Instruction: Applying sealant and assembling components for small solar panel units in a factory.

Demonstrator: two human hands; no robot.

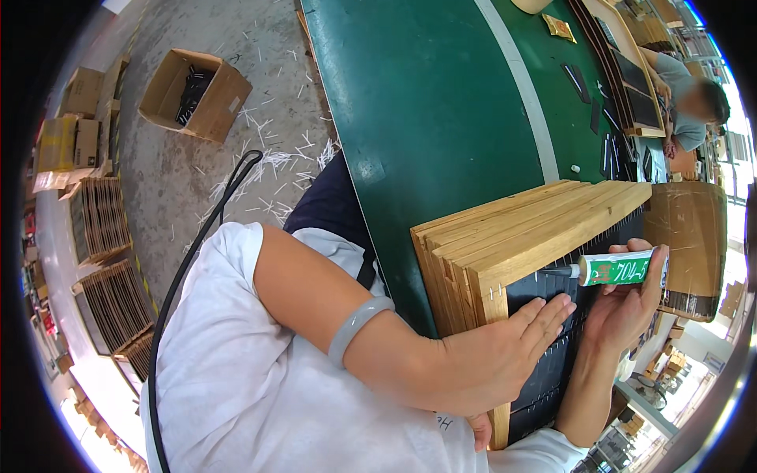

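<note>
In my right hand [615,311] is a green and white glue tube [619,269], gripped between fingers and thumb. Its grey nozzle [558,271] points left, close to the inner edge of the front wooden frame [544,256]; whether the tip touches cannot be made out. Inside that frame lies a black panel [530,290], and small metal staples dot the wood. My left hand [505,355] rests over the near side of the frame, fingers stretched out against the black panel and its thumb lower down by the wood. Several similar wooden frames [473,225] stand stacked behind, on the table.
The green table [426,102] carries dark strips [595,114] and a yellow packet [558,28]. A co-worker [686,98] sits across at right. Beside the frames stands a cardboard box [694,236]. White scraps [276,162] and an open carton [213,98] with black pieces lie on the floor.
</note>
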